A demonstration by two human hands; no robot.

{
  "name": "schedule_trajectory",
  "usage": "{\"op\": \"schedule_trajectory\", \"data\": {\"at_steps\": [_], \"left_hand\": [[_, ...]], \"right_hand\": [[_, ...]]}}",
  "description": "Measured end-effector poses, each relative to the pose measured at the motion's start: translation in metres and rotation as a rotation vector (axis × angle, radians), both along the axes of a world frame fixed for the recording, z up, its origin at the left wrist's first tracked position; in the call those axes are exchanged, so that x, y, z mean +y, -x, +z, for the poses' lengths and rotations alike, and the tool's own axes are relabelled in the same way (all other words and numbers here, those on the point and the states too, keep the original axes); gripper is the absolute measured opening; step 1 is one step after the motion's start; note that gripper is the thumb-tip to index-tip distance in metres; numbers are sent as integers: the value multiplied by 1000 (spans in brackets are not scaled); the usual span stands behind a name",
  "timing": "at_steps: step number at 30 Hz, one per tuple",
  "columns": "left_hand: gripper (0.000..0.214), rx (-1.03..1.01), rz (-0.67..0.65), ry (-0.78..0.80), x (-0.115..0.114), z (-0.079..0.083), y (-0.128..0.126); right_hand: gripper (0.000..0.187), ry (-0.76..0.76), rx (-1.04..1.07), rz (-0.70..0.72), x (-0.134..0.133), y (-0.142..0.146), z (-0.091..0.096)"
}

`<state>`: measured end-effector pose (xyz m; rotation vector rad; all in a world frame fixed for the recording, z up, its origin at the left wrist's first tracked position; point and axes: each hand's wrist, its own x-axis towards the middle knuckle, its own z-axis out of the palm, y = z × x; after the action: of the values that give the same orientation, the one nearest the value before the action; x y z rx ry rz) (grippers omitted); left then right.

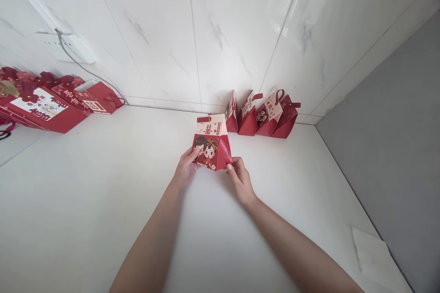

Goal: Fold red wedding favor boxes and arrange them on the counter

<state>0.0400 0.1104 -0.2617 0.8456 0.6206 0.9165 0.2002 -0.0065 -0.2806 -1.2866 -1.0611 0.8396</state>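
Observation:
A red and cream gift box (206,144) with a cartoon couple on its front is held over the white counter, its top tapering to a ridge with a red ribbon. My left hand (186,168) grips its lower left side, thumb on the printed front. At the lower right corner, the fingers of my right hand (241,179) are closed on the box's edge, thumb towards me. The box's underside and back are hidden from view. Several similar gift boxes (269,121) stand in a row just behind and to the right.
More red boxes and bags (65,114) with ribbons stand at the far left against the marbled tile wall (154,31). A grey cable (79,63) runs down from a wall socket (74,47). A grey panel (388,114) borders the counter (103,201) on the right.

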Motion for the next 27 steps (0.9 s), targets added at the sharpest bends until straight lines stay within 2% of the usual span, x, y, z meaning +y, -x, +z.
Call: {"op": "schedule_trajectory", "data": {"at_steps": [4, 9, 11, 15, 17, 19, 22, 24, 27], "left_hand": [[39, 1, -17, -29, -3, -1, -2], [60, -56, -116, 12, -7, -7, 0], [63, -52, -147, -5, -8, -11, 3], [57, 52, -214, -157, -8, -14, 3], [54, 78, -196, -180, -8, -11, 1], [48, 23, -72, -106, -7, -7, -2], [42, -157, 117, 129, -5, 1, -3], [47, -249, 125, 255, -4, 5, -1], [57, -282, 63, 298, -4, 8, 3]], "right_hand": [[32, 22, 46, 80, -1, -1, -2], [45, 10, 8, 203, -2, 0, -2], [46, 23, 50, 177, -2, 1, -3], [44, 44, 148, 57, 1, 1, -2], [43, 47, 151, 30, 2, 1, 0], [43, 52, 131, 37, 2, 1, 2], [43, 81, 102, 60, 2, 2, 2], [42, 103, 89, 61, 2, 2, 2], [40, 116, 78, 63, 3, 2, 1]]}}
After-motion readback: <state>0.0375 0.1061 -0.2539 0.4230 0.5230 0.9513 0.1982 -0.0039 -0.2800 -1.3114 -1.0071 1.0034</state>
